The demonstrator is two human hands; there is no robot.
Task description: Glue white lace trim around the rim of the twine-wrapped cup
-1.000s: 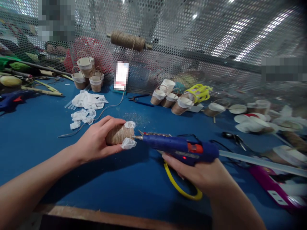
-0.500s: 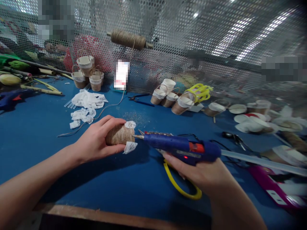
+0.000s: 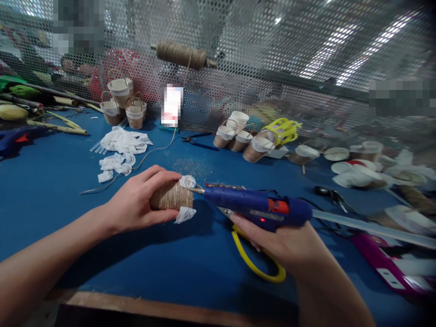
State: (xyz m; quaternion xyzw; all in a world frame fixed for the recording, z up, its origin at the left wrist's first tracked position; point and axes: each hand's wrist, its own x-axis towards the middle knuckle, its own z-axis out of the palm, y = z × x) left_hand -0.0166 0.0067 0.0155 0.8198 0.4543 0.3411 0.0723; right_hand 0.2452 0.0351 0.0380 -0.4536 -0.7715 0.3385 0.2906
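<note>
My left hand point(image 3: 136, 197) is closed around a small twine-wrapped cup point(image 3: 170, 196), tipped on its side with its end to the right. White lace trim point(image 3: 185, 215) sticks out at that end, with a second piece by my fingertips. My right hand point(image 3: 272, 243) grips a blue glue gun point(image 3: 245, 202) with a red light lit. Its nozzle is at the cup's edge beside the upper lace; whether it touches is hard to tell. Beneath that hand are yellow-handled scissors point(image 3: 254, 263), partly hidden by my fingers and seemingly held too.
Twine cups with lace rims point(image 3: 135, 116) stand at the back left; more cups point(image 3: 259, 147) sit at the back right. Loose lace point(image 3: 124, 141) and pliers point(image 3: 200, 141) lie on the blue table point(image 3: 146, 268). A magenta power strip point(image 3: 381, 263) is at right.
The glue gun's nozzle has shifted slightly left and up, from in front of the cup's end to the upper lace. The cup has moved a little right.
</note>
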